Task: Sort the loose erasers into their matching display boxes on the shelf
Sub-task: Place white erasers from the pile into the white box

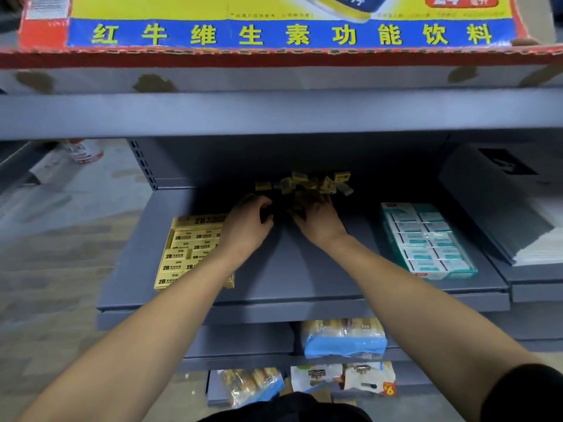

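A pile of loose yellow erasers [307, 182] lies in the dark at the back of the grey shelf [283, 269]. My left hand [248, 222] sits at the pile's left edge with curled fingers, a yellow eraser [247, 197] blurred at its fingertips; whether it holds it is unclear. My right hand [321, 222] reaches into the pile, thumb and fingers curled round a few erasers. A yellow 2B eraser display box [185, 254] stands front left, partly under my left forearm. A teal eraser display box [426, 239] stands front right.
A higher shelf edge [274, 114] overhangs the work area, with a large drink carton [274, 35] on top. A grey stack with white sheets [518, 214] sits far right. Snack packets [344, 338] fill the lower shelves.
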Tool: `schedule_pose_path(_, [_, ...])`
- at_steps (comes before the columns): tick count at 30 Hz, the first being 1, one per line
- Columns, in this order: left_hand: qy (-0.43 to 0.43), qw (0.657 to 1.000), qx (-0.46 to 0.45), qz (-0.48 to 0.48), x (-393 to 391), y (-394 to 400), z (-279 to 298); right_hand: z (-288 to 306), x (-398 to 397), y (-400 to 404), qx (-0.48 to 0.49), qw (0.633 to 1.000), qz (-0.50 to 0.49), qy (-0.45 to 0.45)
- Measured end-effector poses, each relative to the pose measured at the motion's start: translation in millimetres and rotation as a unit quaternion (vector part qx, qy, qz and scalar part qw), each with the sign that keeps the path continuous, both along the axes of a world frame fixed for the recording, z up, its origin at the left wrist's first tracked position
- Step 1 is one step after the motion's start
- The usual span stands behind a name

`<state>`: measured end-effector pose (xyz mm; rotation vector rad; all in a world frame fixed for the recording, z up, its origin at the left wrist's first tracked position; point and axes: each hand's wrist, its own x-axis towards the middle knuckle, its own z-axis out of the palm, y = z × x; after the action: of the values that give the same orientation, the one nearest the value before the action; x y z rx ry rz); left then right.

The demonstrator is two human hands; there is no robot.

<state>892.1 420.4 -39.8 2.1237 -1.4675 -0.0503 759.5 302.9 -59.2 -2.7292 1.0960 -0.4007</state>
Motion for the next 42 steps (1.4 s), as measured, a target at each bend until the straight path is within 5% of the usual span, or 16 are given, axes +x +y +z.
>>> schedule_pose_path(8, [0.009, 1.000, -0.002, -0.007, 2, -7, 2, 3, 2, -3, -0.017, 0.997, -0.070, -0.005])
schedule_pose_path(20, [0.007, 1.000, 0.014, -0.006, -1, -3, 9, 21, -14, 23, 0.027, 0.981, 0.050, -0.187])
schedule_pose_path(42, [0.028, 0.997, -0.038, -0.057, -30, -6, 10, 29, -51, 31, -0.043, 0.974, 0.073, -0.211])
